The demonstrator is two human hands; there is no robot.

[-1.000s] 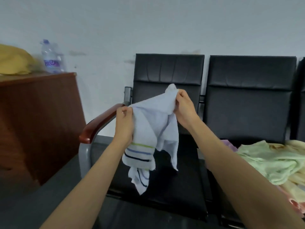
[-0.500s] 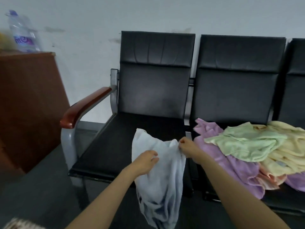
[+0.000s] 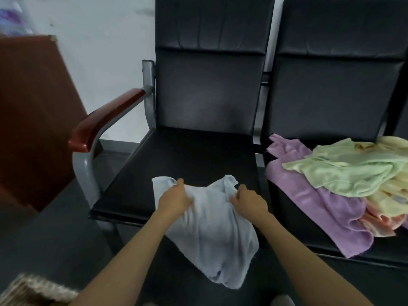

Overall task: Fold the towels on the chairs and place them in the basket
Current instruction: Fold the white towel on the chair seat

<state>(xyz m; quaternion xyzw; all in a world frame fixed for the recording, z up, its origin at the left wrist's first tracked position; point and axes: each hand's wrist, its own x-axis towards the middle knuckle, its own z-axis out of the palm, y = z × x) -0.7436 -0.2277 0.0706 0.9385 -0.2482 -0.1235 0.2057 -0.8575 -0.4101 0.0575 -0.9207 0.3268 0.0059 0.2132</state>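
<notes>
Both hands gripping the pale blue towel at the front of the seat

My left hand (image 3: 176,200) and right hand (image 3: 249,200) each have fingers curled into the top edge of the pale blue towel (image 3: 212,235), bunching it. The cloth sags between them and hangs below them off the front of the black chair seat (image 3: 176,160). To fold it well, I judge I should draw my hands apart until that edge is taut, then lay it flat on the seat beyond my knuckles. Right of my right hand, a purple towel (image 3: 309,206) and green towel (image 3: 353,171) wait in a heap. Down left of my left forearm is a blurred woven rim, likely the basket (image 3: 33,290).
</notes>
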